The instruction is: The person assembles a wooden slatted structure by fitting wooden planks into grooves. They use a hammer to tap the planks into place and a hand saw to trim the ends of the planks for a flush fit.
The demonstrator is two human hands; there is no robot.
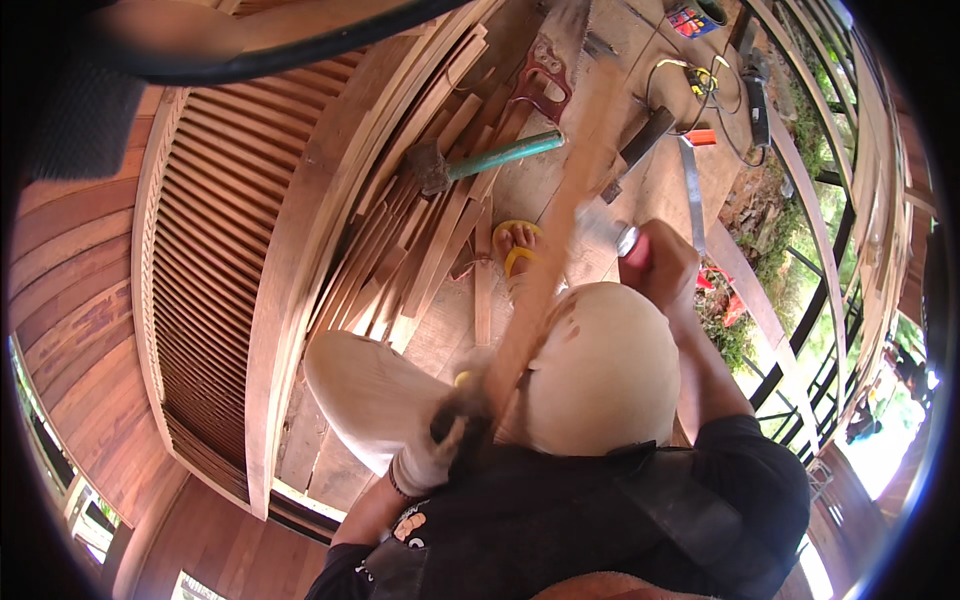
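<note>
A long wooden board [565, 235] stands slanted between my knees, smeared by motion. My left hand [455, 425], in a grey and black glove, closes around its near end, close to my lap. Bare, my right hand [662, 262] grips a chisel-like tool [628, 242] by its red handle, to the right of the board. A metal collar shows on the tool, and its blurred blade points toward the board's edge. Whether the blade touches the wood I cannot tell.
A hammer [490, 158] with a green handle lies across stacked wood strips [425, 250]. Beyond it is a handsaw [545, 85]. A slatted wooden panel [240, 200] leans at left. A dark cord [745, 150] and a flat metal strip [692, 195] lie at right, beside black metal railing [825, 285].
</note>
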